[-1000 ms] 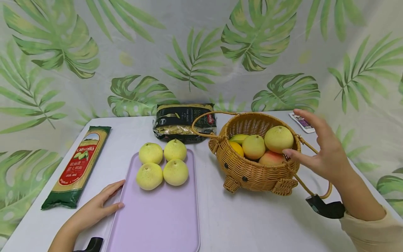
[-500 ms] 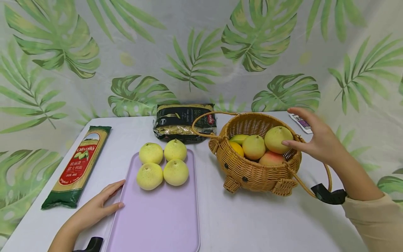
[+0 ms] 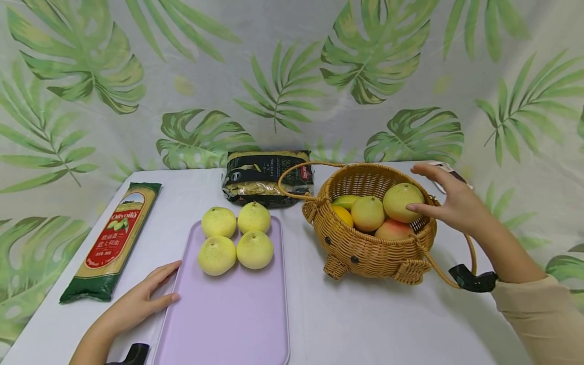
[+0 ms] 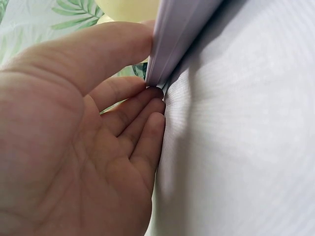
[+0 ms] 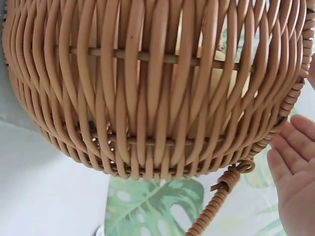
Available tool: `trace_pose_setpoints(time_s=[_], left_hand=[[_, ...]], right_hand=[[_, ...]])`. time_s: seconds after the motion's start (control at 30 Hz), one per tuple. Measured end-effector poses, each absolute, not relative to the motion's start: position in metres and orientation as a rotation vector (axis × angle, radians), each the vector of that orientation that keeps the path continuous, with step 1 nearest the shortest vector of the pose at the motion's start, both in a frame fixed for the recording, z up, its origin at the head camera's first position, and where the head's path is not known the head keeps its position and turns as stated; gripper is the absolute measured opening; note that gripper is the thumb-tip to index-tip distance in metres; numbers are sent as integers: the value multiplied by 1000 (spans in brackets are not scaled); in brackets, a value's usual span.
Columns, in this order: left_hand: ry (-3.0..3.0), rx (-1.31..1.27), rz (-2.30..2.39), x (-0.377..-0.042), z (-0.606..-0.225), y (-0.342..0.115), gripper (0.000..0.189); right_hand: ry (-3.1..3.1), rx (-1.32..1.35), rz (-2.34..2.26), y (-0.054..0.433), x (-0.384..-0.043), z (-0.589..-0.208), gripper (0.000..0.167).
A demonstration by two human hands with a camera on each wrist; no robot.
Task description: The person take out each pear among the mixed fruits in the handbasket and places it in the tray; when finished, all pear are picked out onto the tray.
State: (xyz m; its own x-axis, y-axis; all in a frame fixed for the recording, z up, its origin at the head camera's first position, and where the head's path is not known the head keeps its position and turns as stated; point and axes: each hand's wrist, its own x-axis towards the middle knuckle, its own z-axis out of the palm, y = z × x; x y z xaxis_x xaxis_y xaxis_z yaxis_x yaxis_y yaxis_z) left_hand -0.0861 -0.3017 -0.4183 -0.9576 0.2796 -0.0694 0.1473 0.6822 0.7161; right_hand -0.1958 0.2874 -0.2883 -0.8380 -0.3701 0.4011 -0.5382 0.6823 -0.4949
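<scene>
My left hand rests at the left edge of a lilac tray. Its thumb touches the rim in the left wrist view, and the fingertips meet the edge near the cloth. Several round pale-yellow fruits sit together at the tray's far end. Over the right rim of a wicker basket with an animal face is my right hand, fingers spread. Its thumb tip is at a large pale-yellow fruit in the basket; contact cannot be told. Below that fruit lies a reddish peach-like fruit.
A yellow-green fruit and an orange-yellow one lie in the basket. A black pasta bag stands behind the tray. A long spaghetti pack lies left. A white printed item is partly hidden behind my right hand.
My right hand has shifted a little left, in over the basket's right rim, its thumb now overlapping the large pale fruit. The left hand and the fruits have stayed put.
</scene>
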Motion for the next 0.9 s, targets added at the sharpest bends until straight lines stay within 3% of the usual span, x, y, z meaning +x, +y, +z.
trace_pose_setpoints(time_s=[0.9], left_hand=[[2686, 349, 1212, -87, -419, -301, 67]], right_hand=[[-2747, 679, 914, 288, -212, -306, 66]])
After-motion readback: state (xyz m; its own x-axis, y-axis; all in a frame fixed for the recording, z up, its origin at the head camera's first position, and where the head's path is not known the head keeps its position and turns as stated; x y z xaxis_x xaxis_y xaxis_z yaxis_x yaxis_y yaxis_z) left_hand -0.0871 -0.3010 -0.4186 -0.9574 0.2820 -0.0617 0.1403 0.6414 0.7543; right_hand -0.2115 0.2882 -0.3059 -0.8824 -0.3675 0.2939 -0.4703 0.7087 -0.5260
